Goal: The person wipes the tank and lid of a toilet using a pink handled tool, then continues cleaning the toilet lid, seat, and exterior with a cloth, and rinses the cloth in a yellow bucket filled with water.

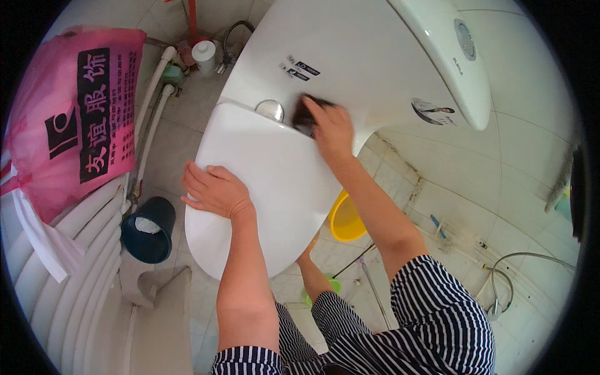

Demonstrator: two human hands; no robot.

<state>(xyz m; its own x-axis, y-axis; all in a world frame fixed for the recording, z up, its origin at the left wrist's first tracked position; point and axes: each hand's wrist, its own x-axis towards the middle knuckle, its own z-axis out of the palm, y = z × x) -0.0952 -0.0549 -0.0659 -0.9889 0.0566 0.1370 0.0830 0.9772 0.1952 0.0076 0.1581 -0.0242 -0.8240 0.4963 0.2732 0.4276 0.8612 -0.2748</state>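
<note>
A white toilet stands before me, its seat lid (267, 187) lowered. My left hand (218, 190) rests on the left side of the lid with its fingers apart and holds nothing. My right hand (333, 131) presses a dark cloth (304, 112), blurred, against the ceramic behind the lid's hinge edge. Beside the cloth sits a round chrome hinge cover (270, 110). Farther up, the toilet tank (347, 51) bears small stickers, and a dual flush button (465, 39) is set in its top. The cloth's far part is hidden under my fingers.
A pink plastic bag (70, 117) with printing hangs over a white radiator (70, 290) at left. Below it stands a dark waste bin (149, 229). A white bottle (204, 55) stands near the pipes. To the right are a yellow basin (348, 220) and a shower hose (511, 276).
</note>
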